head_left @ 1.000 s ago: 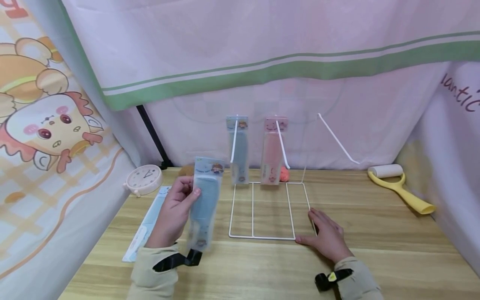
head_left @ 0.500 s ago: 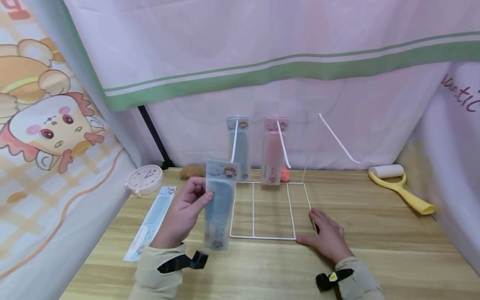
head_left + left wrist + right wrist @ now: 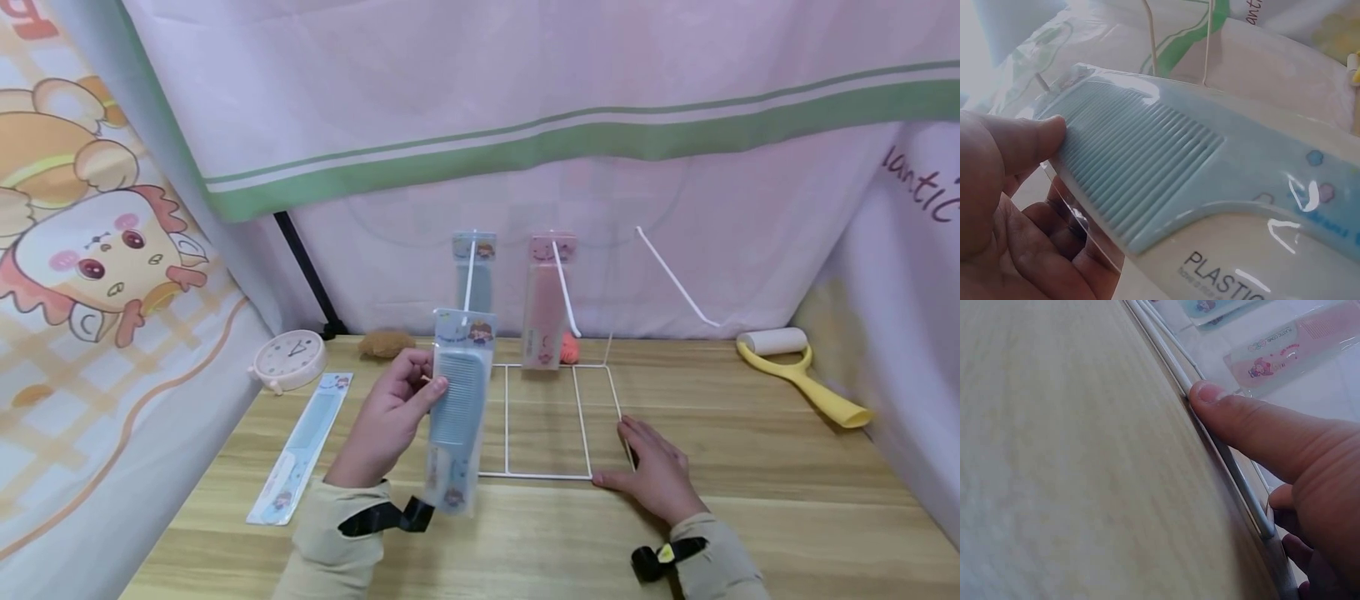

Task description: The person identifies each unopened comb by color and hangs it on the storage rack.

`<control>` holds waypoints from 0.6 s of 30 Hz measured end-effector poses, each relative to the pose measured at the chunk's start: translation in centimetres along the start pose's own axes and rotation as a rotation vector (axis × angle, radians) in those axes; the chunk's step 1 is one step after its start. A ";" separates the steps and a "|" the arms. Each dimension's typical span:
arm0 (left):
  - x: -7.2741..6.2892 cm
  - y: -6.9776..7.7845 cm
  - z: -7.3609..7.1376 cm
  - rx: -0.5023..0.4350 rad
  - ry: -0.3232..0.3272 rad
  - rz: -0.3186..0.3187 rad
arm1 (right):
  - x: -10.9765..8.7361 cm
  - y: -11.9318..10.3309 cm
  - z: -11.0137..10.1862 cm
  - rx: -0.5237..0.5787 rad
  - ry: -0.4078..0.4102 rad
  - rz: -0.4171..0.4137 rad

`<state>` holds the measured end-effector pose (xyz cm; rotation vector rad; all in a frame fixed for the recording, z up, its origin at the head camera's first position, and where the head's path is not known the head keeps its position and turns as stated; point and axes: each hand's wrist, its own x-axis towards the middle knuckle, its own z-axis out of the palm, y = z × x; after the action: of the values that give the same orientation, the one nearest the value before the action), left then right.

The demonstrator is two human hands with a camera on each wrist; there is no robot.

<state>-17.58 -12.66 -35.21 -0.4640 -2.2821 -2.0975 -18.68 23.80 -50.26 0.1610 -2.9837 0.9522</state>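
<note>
My left hand (image 3: 390, 417) pinches a blue comb in a clear package (image 3: 459, 400) by its left edge, thumb in front. In the left wrist view the thumb lies over the teeth side of the comb (image 3: 1141, 156). The package is upright, its top overlapping the tip of the left prong (image 3: 469, 279) of a white wire rack (image 3: 536, 476). Behind it, another packaged blue comb (image 3: 480, 283) hangs on that prong, partly hidden. A packaged pink comb (image 3: 546, 317) hangs from the middle prong. My right hand (image 3: 656, 471) holds the rack's front right corner, thumb on the front bar.
The right prong (image 3: 675, 275) bears nothing. Another packaged blue comb (image 3: 307, 442) lies flat at left, near a pink clock (image 3: 289, 359) and a brown fuzzy object (image 3: 386, 343). A yellow-handled lint roller (image 3: 817, 387) lies at right. A coral-coloured object (image 3: 570, 348) sits behind the rack.
My left hand has carried the packaged blue comb rightward to in front of the left prong, uncovering the flat comb and brown object. My right hand has stayed at the rack's corner.
</note>
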 end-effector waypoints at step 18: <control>1.6 -1.5 0.7 0.001 0.067 -0.001 | 0.5 0.6 0.4 0.000 -0.004 0.013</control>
<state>-19.29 -11.77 -36.38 -0.3865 -2.2480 -2.0787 -19.20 24.03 -50.92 0.1437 -2.9916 0.9543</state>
